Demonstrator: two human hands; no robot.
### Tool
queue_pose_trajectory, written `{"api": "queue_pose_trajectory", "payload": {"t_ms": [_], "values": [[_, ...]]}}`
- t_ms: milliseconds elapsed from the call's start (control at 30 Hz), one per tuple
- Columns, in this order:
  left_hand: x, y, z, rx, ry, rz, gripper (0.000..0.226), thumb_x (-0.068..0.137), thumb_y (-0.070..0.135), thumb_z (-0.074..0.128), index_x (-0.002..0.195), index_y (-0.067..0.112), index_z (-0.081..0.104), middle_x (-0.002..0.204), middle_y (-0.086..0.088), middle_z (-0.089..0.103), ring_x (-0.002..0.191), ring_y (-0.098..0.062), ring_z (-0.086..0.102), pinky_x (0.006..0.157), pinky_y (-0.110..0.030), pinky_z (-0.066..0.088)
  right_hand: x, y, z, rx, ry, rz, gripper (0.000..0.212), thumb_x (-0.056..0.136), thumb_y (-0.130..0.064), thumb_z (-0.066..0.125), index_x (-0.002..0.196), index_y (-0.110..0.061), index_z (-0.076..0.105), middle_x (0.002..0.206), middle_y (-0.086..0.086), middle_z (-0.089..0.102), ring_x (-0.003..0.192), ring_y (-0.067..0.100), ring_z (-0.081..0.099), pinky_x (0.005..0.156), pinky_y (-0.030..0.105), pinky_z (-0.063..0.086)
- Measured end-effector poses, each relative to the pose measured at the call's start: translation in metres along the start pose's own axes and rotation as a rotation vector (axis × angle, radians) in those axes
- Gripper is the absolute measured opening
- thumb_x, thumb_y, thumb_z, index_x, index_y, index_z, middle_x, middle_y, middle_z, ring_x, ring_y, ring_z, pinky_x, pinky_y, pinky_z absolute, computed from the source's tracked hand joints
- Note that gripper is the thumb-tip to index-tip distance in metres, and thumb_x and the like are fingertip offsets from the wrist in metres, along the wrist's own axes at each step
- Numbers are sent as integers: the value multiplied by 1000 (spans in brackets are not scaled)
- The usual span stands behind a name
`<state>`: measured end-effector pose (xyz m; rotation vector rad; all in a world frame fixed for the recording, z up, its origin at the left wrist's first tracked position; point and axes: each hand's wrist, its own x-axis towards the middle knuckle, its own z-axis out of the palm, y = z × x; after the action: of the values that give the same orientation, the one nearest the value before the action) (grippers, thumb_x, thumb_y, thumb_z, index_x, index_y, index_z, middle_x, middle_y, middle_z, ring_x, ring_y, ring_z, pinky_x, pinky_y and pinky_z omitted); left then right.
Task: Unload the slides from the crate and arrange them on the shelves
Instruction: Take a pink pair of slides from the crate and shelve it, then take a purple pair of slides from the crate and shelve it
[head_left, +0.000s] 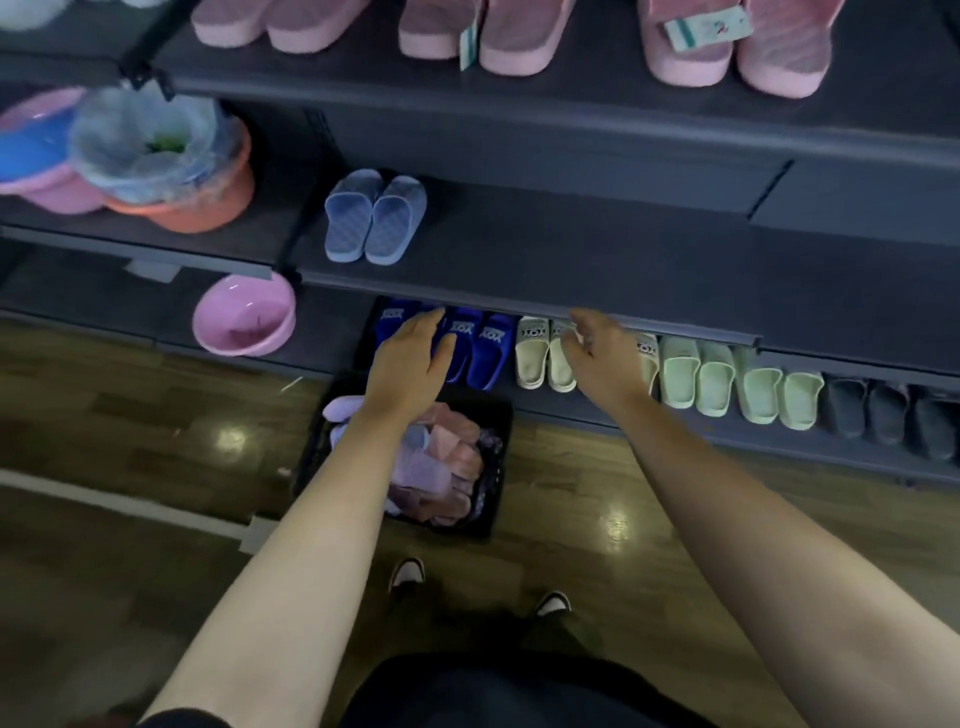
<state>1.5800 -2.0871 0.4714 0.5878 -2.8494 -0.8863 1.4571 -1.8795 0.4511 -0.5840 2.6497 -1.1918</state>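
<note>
A black crate (496, 415) on the wooden floor holds several pink and lilac slides (447, 467). One pair of light blue slides (375, 217) stands on the dark middle shelf (597, 260). My left hand (410, 358) hovers open above the crate's far end, in front of dark blue slides (480, 348) on the bottom shelf. My right hand (597, 353) is open too, fingers loosely curled, just below the middle shelf's front edge and in front of cream slides (535, 353). Both hands are empty.
The bottom shelf carries a row of pale green slides (727, 379) and dark grey slides (883, 410) to the right. Pink slides (519, 36) fill the top shelf. Plastic basins (176, 171) sit at the left, and a pink basin (244, 317) sits lower. My shoes (408, 571) stand behind the crate.
</note>
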Motion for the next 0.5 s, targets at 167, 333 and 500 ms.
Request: {"api": "queue_pose_trajectory", "payload": {"t_ms": [167, 333, 500], "values": [[-16, -83, -16, 16, -37, -82, 47, 100, 30, 42, 143, 11, 39, 143, -13, 45, 128, -30, 45, 103, -40, 38, -5, -22, 77, 20, -85, 70, 36, 94, -21, 54, 127, -9, 58, 125, 11, 63, 114, 26, 59, 94, 34, 46], [-5, -149, -30, 47, -149, -92, 48, 100, 34, 39, 145, 16, 36, 143, -12, 45, 126, -30, 47, 103, -40, 39, -8, -42, 143, -31, -92, 157, 36, 93, -23, 55, 124, -6, 60, 118, 14, 65, 104, 30, 62, 84, 29, 43], [6, -201, -29, 81, -219, -44, 48, 99, 35, 41, 144, 16, 37, 142, -11, 46, 125, -30, 48, 103, -41, 40, -12, -48, 200, -71, -108, 237, 34, 93, -22, 55, 122, -6, 62, 113, 17, 67, 104, 34, 61, 78, 31, 42]]}}
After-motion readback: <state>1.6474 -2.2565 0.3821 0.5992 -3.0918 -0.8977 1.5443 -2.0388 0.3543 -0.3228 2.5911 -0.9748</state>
